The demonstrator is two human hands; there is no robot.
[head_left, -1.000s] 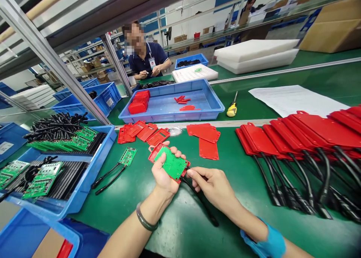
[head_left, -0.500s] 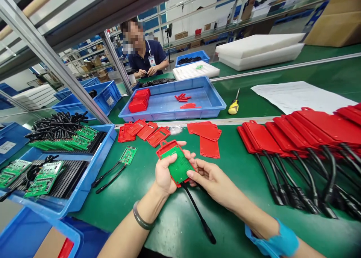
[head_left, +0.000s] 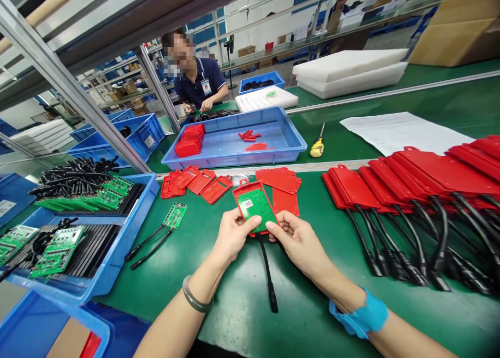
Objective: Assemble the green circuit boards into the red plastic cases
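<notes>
A long, glossy green worktable (head_left: 312, 316) fills the scene. Across its far side, a person in a dark navy shirt (head_left: 197, 84) works with lowered hands. On the right, closed flat red plastic cases (head_left: 417, 165) overlap in a row, thick black cables pointing toward the near side. On the left, a deep blue plastic bin (head_left: 99, 274) holds green circuit boards with black cables. At far centre is a shallow blue plastic tray (head_left: 226, 139) with red plastic parts inside; to its right lie a printed white paper sheet (head_left: 398, 131) and a yellow-handled screwdriver (head_left: 317, 148).

Near the centre, the left hand (head_left: 232, 235) and right hand (head_left: 299, 238) grip opposite lower sides of a shallow red plastic shell (head_left: 247, 188), just above the table. A green circuit board (head_left: 258, 201) with a small white label lies in it; both thumbs rest on the board's lower part. A black cable (head_left: 266, 269) hangs from the shell's near end. Beyond are flat red panels (head_left: 279, 180); farther left, red window-cut frames (head_left: 203, 181) and a loose two-cable circuit board (head_left: 174, 215).
</notes>
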